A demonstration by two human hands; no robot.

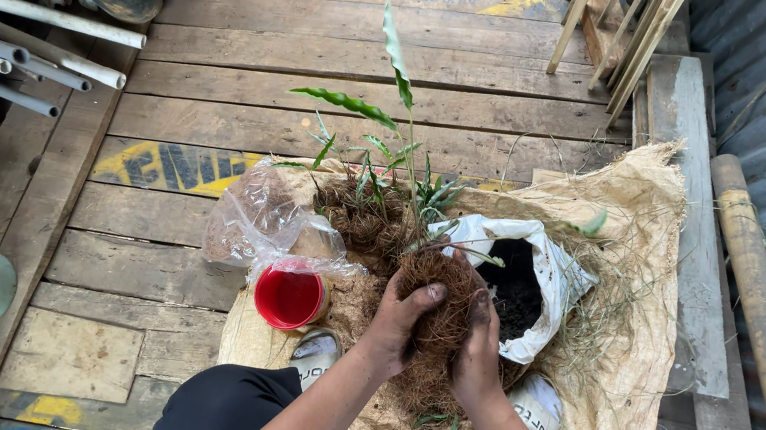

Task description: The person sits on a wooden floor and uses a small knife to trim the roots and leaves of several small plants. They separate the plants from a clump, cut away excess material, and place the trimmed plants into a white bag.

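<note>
The clump of brown root fibre (439,299), with a thin green plant (399,96) rising from it, sits between both hands over the burlap sack (641,284) spread on the plank floor (326,55); the left hand (400,321) has its grip curled around the clump's left side and the right hand (481,346) presses closed against its right side. Just beyond the clump an open white bag of dark soil (537,268) lies near the sack's far edge, a red cup (289,296) stands at the sack's left edge under a clear plastic bag (256,216), and grey pipes (13,49) lie well apart at the floor's far left.
</note>
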